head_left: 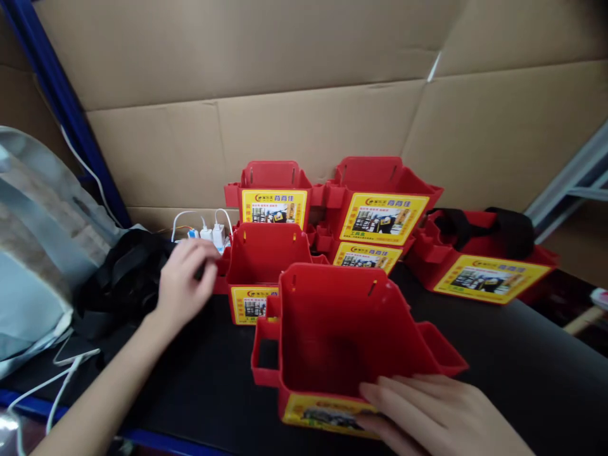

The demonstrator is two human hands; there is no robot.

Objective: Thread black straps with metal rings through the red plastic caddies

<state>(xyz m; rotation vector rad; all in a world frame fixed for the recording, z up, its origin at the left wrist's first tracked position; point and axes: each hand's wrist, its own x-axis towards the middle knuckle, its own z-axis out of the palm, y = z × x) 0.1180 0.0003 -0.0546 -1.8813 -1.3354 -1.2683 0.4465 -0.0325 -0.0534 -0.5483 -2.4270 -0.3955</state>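
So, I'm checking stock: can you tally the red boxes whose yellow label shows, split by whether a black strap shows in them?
Black strap showing: 1 (right-hand box)
No strap showing: 5 (nearest box, box behind its left, back-left box, stack's upper box, stack's lower box)
Total: 6

I identify smooth plastic on the front box point(342, 329), with a slight sheen inside. I read its label point(327, 418) as smooth and printed; paper or film, I cannot tell. I note matt cloth straps point(121, 282), a smooth, matt tabletop point(199, 392), matt, creased cardboard point(308, 50), a painted-metal post point(50, 66) and smooth plastic plugs point(218, 236).
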